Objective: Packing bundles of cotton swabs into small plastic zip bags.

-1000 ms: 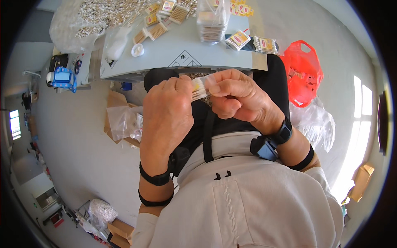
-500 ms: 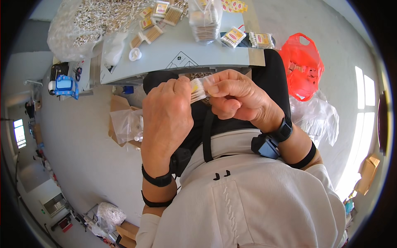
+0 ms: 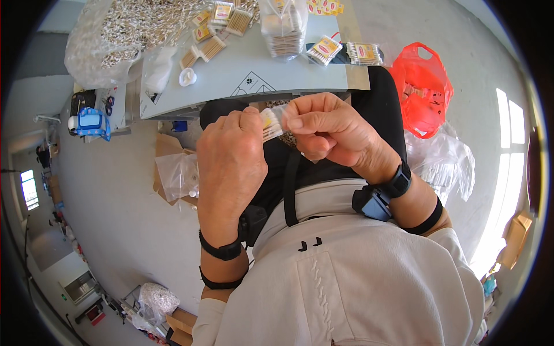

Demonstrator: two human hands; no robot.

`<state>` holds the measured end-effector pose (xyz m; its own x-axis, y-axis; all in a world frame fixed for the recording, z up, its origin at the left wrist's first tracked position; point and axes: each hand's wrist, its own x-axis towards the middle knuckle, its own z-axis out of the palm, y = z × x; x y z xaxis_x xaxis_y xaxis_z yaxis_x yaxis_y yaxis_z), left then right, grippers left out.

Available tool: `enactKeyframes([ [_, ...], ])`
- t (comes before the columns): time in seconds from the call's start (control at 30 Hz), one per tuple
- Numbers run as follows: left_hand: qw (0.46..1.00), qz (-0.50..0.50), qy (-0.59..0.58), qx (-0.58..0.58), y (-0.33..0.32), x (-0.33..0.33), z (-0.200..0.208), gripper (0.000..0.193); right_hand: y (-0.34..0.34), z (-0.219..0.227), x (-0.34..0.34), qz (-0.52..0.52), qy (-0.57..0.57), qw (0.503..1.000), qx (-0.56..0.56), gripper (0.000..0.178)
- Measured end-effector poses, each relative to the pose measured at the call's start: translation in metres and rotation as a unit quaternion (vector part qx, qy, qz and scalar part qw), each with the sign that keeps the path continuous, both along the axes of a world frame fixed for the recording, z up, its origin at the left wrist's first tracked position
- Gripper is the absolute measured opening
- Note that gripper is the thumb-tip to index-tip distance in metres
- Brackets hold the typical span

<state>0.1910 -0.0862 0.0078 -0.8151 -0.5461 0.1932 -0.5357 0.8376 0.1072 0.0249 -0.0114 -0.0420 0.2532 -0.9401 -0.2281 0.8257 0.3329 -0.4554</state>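
Observation:
Over my lap, a small clear packet of cotton swabs with a yellow label sits between my two hands. My left hand is closed round one end of it and hides much of the packet. With thumb and forefinger my right hand pinches the clear plastic at the other end, its remaining fingers curled in. On the table's near part lie loose swab bundles and a small white round lid-like piece. Filled, labelled packets lie toward the right, one of them a swab packet.
A large clear bag of loose swabs covers the far left of the table. Stacked packets fill a clear bag at the back. A red plastic bag hangs at right; a cardboard box stands on the floor at left.
The right hand has drawn slightly away to the right, so more clear plastic shows between the hands. The left hand has shifted slightly left with the packet.

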Motion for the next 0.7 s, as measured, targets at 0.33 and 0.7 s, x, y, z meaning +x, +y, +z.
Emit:
enactKeyframes([
  [0.33, 1.000, -0.016, 0.002, 0.013, 0.002, -0.003, 0.000, 0.020, 0.000, -0.008, 0.000, 0.041, -0.080, 0.995, 0.037, 0.013],
  [0.7, 1.000, -0.022, 0.008, 0.016, 0.003, -0.003, -0.002, 0.021, 0.001, -0.004, 0.001, 0.031, -0.007, 0.999, 0.017, 0.014],
])
